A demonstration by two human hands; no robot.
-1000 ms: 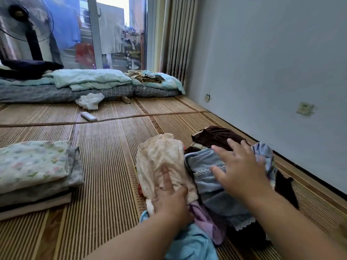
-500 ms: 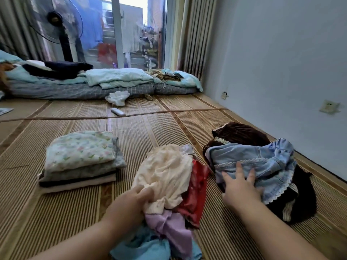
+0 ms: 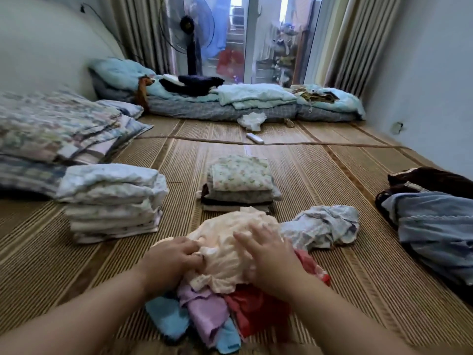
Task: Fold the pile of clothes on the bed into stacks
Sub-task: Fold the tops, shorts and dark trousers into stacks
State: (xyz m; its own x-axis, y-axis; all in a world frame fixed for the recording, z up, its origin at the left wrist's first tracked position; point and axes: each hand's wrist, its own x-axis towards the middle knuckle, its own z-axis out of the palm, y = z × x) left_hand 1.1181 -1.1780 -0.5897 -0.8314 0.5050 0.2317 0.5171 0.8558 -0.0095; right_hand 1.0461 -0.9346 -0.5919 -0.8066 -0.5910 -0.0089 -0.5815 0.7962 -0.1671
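— Left hand [image 3: 172, 254]: curled, pinching a fold of the cream garment [image 3: 225, 248] at its left edge. Right hand [image 3: 268, 254]: spread wide, palm flat on top of the same piece, gripping nothing.

— And the loose pile [image 3: 220, 298]?

— Right under both hands on the woven mat [image 3: 332, 175]: cream piece on top, then lilac [image 3: 204, 308], red [image 3: 256, 303] and light blue [image 3: 166, 313] underneath, all tangled. Crumpled pale-blue print piece [image 3: 325, 226] just beside it to the right. Two finished stacks beyond: white stack [image 3: 112, 201] at left, floral-topped stack [image 3: 240, 185] straight ahead. Another unfolded heap, blue over dark brown [image 3: 435, 226], well apart on the right.

— So, probably separating the top piece?

— Looks that way. Best to lift the cream piece alone: pin the lower layers with the flat palm, peel upward with the pinching hand. Then shake out, find shoulders or hem, lay flat on bare mat in front.

— Risks?

— Dragging the lilac or red piece along, caught in the folds. Also thin, limp fabric, by the look of it: smooth before each fold, match the width of the nearer stack.
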